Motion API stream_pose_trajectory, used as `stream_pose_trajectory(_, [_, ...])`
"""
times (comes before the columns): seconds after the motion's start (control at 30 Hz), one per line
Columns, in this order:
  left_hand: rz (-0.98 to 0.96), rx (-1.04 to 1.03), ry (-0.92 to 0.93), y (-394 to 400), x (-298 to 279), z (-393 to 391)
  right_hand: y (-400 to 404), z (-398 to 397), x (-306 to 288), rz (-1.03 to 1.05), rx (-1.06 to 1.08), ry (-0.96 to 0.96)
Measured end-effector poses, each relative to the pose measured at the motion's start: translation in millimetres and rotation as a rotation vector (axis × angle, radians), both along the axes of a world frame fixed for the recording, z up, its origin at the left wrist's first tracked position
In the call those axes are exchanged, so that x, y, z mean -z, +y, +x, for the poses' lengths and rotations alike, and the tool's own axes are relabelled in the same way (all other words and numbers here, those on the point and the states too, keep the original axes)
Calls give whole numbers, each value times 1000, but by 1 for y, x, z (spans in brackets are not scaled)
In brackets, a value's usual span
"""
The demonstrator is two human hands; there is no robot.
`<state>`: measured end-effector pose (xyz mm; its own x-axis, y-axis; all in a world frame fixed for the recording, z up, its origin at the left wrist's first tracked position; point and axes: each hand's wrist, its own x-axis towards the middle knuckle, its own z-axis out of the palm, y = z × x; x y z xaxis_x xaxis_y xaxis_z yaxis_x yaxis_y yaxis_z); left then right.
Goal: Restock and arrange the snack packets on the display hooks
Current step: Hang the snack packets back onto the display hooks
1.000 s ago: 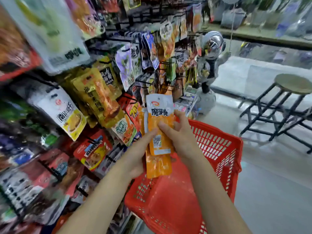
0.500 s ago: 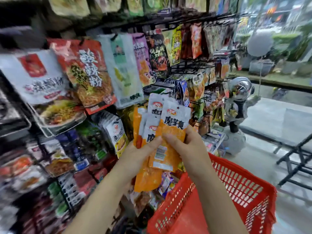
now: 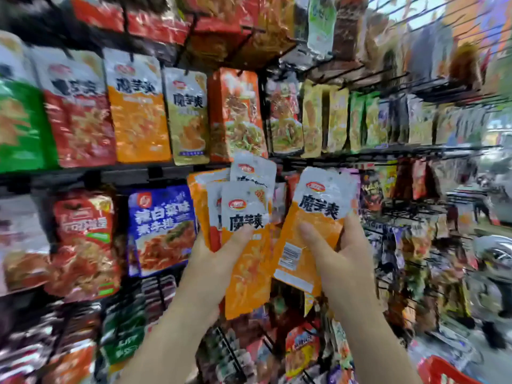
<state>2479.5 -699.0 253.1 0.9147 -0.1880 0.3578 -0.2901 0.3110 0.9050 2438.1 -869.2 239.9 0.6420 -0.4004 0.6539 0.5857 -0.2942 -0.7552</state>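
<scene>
left hand (image 3: 213, 261): raised, thumb pinched packets (image 3: 243, 245) | right hand (image 3: 336, 261): raised just beside, thumb pinched one packet (image 3: 313, 231)

Black wire display rack (image 3: 388, 153) with hanging snack packets (image 3: 138, 117) in rows

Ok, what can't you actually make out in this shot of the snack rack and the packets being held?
- Head view, display hooks: covered by the hanging packets, so a free hook can't be found.
- Left hand: its fanned orange packets overlap, count uncertain.
- Right hand: its fingers are hidden behind the single orange packet.
- Red basket: cut off by the bottom edge.
- Rack edges: motion-blurred, labels unreadable.
</scene>
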Motion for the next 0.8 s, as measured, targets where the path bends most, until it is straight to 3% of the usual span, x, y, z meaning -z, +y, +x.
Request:
stream_pose_trajectory(0.13, [-25, -136, -125, 35, -27, -9, 61, 0, -33, -326, 51, -153])
stream_pose_trajectory(0.23, [-53, -192, -164, 53, -42, -14, 98, 7, -46, -460, -94, -134])
stream_pose_trajectory(0.43, [-104, -249, -173, 96, -57, -21, 141, 9, -64, -319, -371, -93])
stream_pose_trajectory(0.63, [-57, -295, -224, 129, -74, -14, 152, 28, -87, -357, -292, -45])
stream_pose_trajectory(0.8, [-11, -363, -250, 144, -98, -8, 150, 43, -109, -162, -574, -70])
